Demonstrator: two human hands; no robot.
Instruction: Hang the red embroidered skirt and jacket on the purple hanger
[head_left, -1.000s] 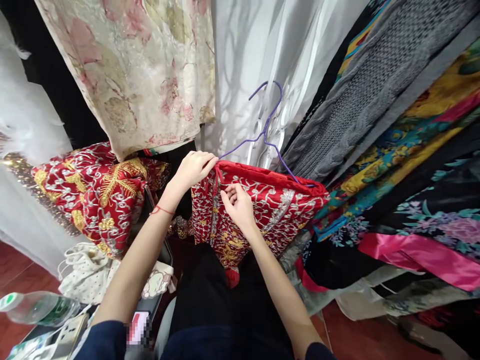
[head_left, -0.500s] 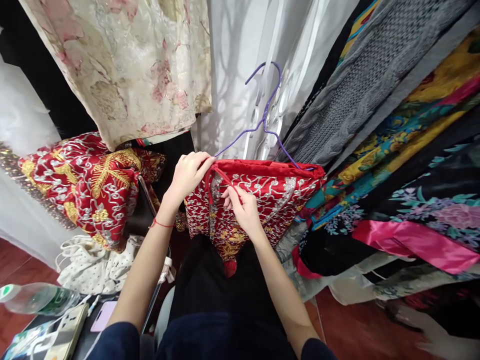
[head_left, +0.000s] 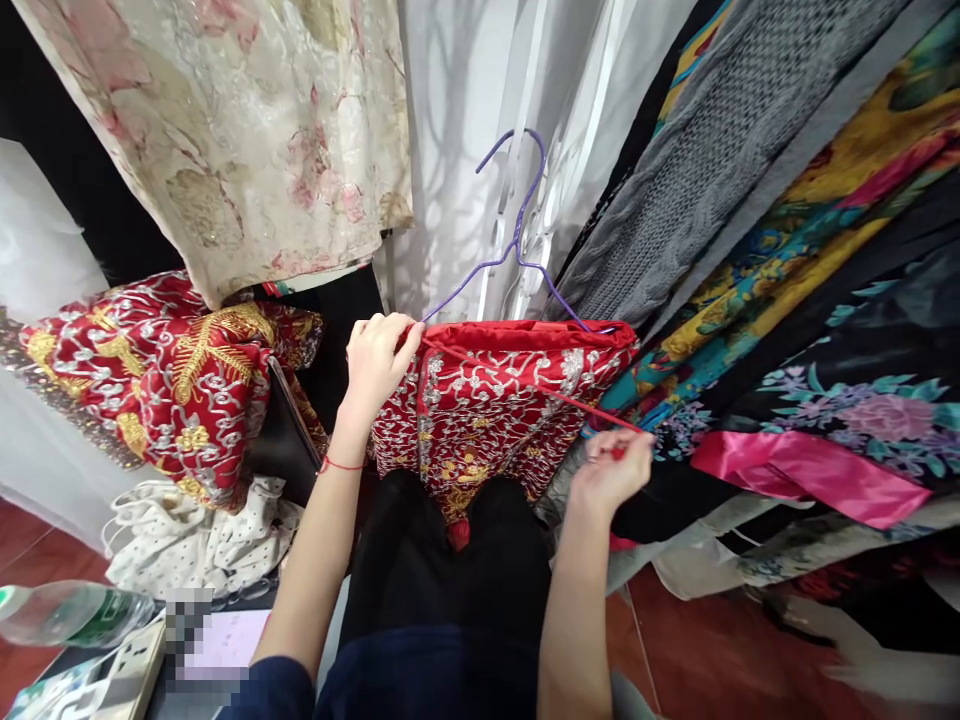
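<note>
Nearest, the person's knees in black trousers (head_left: 442, 590) are standing in front of the red embroidered garment (head_left: 480, 420), whose pointed tip and red tassel (head_left: 458, 533) are showing between them. Off to the left, a plastic bottle (head_left: 97, 615) is lying beside a power strip (head_left: 135, 660).

The right hand (head_left: 611, 470), out past the garment's right side, is gripping the red drawcord (head_left: 600, 412), its fingers curled shut around it. The cord is running straight — taut, by the look of it — across the garment's front to its upper left corner. There the left hand (head_left: 382, 352) is pinching the corner of the red waistband (head_left: 517, 335), fingers close together and folded over the edge; what they are pressing underneath I cannot tell.

The step in hand appears to be drawing out the cord while anchoring the waistband. The next move seems to be calling for a firm left hold and an even pull, so that the cloth isn't bunching or slipping.

Just beyond, a purple wire hanger (head_left: 519, 222) is rising from the waistband, its lower bar hidden. Farther back a white curtain (head_left: 450, 120) is hanging, with a floral garment (head_left: 300, 170) to the left and a grey cable-knit (head_left: 712, 160) to the right.
</note>
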